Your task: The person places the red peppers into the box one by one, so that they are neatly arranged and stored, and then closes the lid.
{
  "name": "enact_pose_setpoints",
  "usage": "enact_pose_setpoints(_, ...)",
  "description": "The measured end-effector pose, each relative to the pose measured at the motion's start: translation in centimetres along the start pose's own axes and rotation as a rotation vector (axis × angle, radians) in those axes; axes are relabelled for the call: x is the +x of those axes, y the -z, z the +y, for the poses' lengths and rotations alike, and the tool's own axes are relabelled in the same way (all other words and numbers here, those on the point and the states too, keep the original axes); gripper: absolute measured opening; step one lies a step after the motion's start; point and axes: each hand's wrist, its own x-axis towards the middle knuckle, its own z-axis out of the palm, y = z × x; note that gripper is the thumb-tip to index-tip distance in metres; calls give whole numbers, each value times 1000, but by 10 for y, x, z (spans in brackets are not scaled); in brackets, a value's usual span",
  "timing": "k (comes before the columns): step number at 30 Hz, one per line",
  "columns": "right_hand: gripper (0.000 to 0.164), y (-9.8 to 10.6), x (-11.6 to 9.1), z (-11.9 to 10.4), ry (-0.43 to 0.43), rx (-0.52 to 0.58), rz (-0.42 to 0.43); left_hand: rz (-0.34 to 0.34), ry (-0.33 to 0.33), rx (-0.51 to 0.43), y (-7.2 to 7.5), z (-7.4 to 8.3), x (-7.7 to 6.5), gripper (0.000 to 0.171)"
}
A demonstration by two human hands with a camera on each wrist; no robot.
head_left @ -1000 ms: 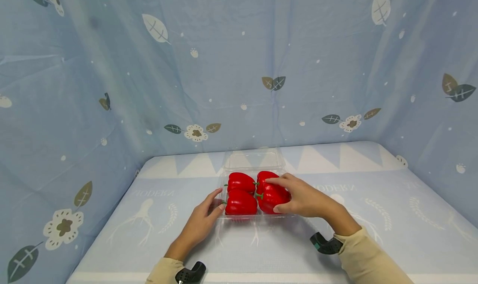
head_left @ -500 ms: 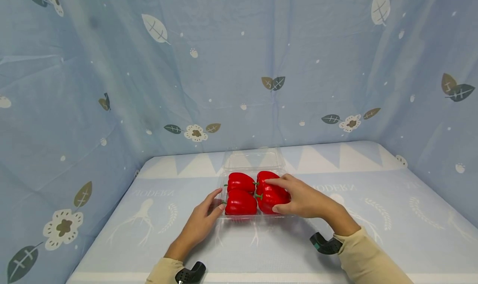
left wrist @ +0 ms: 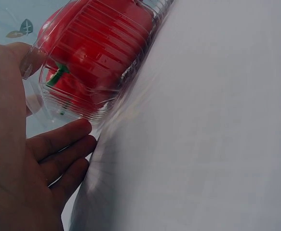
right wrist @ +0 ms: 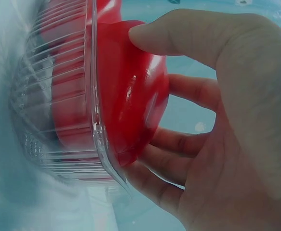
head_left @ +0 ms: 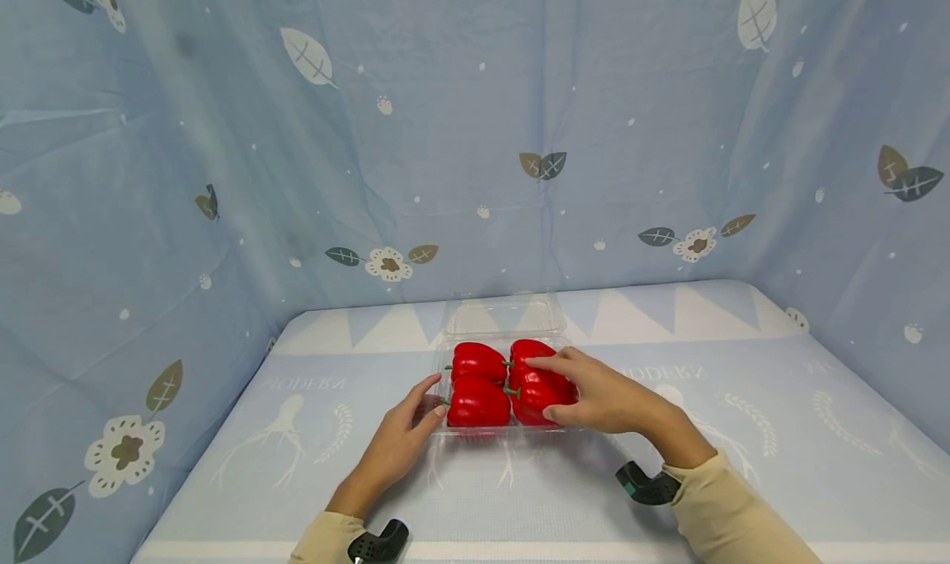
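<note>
A clear plastic clamshell box with several red bell peppers inside stands mid-table, its lid tipped back. My right hand holds the near right bell pepper, thumb at its near side and fingers across its far side. In the right wrist view that bell pepper rises above the box rim. My left hand is at the box's left side, thumb by the near left corner. Its fingers lie fairly straight along the ribbed wall in the left wrist view. The right hand covers part of the far right pepper.
A pale blue patterned cloth covers the table. Blue curtains with leaves and flowers enclose the back and both sides. A dark wrist device sits on the right wrist, another device on the left.
The held bell pepper has turned very slightly, its stem shifting a little to the left. Both hands and the box stay in place.
</note>
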Motion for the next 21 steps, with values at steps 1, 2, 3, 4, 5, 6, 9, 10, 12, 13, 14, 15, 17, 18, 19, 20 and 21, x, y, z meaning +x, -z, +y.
enact_pose_setpoints(1,68,0,0,0,0,-1,-1,1,1,0,0,0,0,54)
enact_pose_setpoints(2,68,0,0,1,1,-1,-2,1,3,1,0,0,0,54)
enact_pose_setpoints(3,67,0,0,1,-3,0,-2,2,5,2,0,1,0,54)
enact_pose_setpoints(4,67,0,0,1,-1,0,-4,3,6,2,0,1,0,54)
enact_pose_setpoints(5,67,0,0,2,0,2,-6,3,7,3,0,1,0,54)
enact_pose_setpoints(6,67,0,1,2,1,3,-6,3,7,2,0,1,0,54)
enact_pose_setpoints(9,66,-1,1,4,10,3,-7,1,4,-1,0,1,-1,54)
enact_pose_setpoints(10,66,-1,1,4,15,3,-7,1,3,-2,0,1,-1,54)
enact_pose_setpoints(12,62,0,1,5,27,-3,-7,-1,1,-2,0,1,-1,54)
enact_pose_setpoints(13,60,0,0,5,35,-6,-7,-1,0,-2,0,1,0,54)
enact_pose_setpoints(14,58,0,0,6,40,-9,-8,-1,0,-1,0,1,0,54)
enact_pose_setpoints(15,56,0,0,6,42,-10,-11,-1,-1,-1,0,1,0,54)
enact_pose_setpoints(17,52,1,0,7,49,-14,-15,-2,-3,-4,0,1,0,54)
enact_pose_setpoints(18,51,1,0,7,49,-14,-16,-3,-5,-4,0,0,0,54)
enact_pose_setpoints(19,51,1,0,8,47,-14,-17,-2,-6,-5,0,0,0,54)
enact_pose_setpoints(20,51,1,0,8,43,-14,-17,-2,-6,-5,0,0,0,53)
enact_pose_setpoints(21,51,1,0,8,41,-14,-17,-1,-8,-4,0,0,0,53)
